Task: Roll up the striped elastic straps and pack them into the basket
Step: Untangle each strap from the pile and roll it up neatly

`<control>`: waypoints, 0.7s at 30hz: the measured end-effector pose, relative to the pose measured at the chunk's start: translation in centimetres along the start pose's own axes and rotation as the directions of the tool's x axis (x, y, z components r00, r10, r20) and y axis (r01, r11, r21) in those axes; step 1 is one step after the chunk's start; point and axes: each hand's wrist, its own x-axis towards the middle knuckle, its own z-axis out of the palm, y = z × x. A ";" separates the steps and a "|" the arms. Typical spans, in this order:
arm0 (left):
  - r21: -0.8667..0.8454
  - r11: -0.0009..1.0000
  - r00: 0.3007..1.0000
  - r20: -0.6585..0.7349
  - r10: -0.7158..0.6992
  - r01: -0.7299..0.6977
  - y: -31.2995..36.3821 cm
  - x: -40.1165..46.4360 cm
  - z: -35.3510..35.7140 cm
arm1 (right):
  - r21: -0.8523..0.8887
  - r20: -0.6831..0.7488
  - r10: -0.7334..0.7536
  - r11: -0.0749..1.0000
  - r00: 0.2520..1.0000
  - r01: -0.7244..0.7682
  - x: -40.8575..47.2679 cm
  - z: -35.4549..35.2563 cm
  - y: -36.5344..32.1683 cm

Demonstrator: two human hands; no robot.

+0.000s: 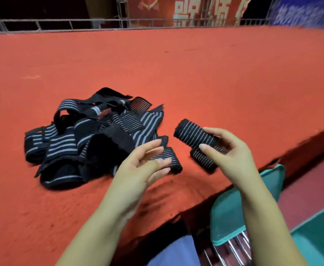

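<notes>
Black straps (84,139) with grey stripes lie on an orange-red table (195,77) beside a teal basket (272,181).

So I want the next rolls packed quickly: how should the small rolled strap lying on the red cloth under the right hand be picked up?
Pinch the small rolled strap across its middle, from above. It lies on its side, so its curved sides face up and clear.

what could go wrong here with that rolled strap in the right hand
The rolled strap is held only by the right hand, so it may spring loose and unroll. A second roll lies near the table edge and could drop off. The left hand hovers open over the loose strap pile.
</notes>
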 end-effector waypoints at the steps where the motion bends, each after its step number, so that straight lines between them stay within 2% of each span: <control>1: 0.005 1.000 1.000 0.018 -0.018 0.018 -0.2 0.6 0.7 | -0.069 -0.079 0.000 0.998 0.997 -0.006 1.0 -1.2 1.0; 4: 0.021 0.996 0.993 0.069 -0.094 0.092 -1.3 2.1 2.8 | -0.254 -0.269 0.021 0.963 0.963 -0.092 3.9 -4.2 4.9; 7: 0.026 0.987 0.984 0.074 -0.163 0.161 -2.4 3.2 4.3 | -0.398 -0.328 0.079 0.892 0.941 -0.214 5.4 -5.8 9.0; 12: 0.041 0.981 0.980 0.057 -0.191 0.189 -3.7 4.1 4.9 | -0.456 -0.302 0.239 0.814 0.923 -0.360 5.4 -5.8 12.6; 17: -0.003 0.985 0.985 0.001 -0.170 0.170 -3.9 4.3 4.5 | -0.398 -0.260 0.302 0.832 0.917 -0.387 5.3 -6.1 13.3; 21: -0.025 0.988 0.988 -0.020 -0.152 0.152 -3.8 4.3 4.2 | -0.449 -0.230 0.303 0.810 0.925 -0.377 5.5 -6.4 13.0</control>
